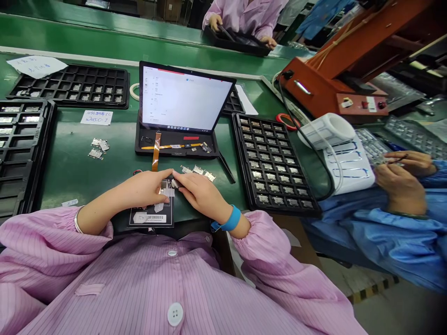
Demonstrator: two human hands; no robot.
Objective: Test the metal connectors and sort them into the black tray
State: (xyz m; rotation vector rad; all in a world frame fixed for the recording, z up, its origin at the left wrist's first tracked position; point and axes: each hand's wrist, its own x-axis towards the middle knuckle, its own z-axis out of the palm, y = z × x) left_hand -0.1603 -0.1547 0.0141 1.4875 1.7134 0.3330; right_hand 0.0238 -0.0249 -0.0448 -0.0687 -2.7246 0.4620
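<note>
1. The black board (pixel 167 210) is placed at the table's (pixel 71 172) near edge.
2. Its upper end is covered by the left hand (pixel 145 188) and right hand (pixel 201 193); whether anything is gripped by their fingers cannot be told.

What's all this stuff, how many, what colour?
Table: one, green, middle
Screen: one, black-framed, centre
Ribbons: two, orange, below screen
Board: one, black, front middle
Trays: several, black, both sides
Parts: many, silver, loose and in trays
Papers: several, white, mostly left
Tape: two rings, red and whitish, flanking screen
Roll: one, white, right
Machine: one, orange, right
Workers: several, in pink or blue, back and right
Shirt: one, pink, bottom
Wristband: one, blue, right wrist
Bracelet: one, silver, left wrist
Hands: two, bare, at board
</note>
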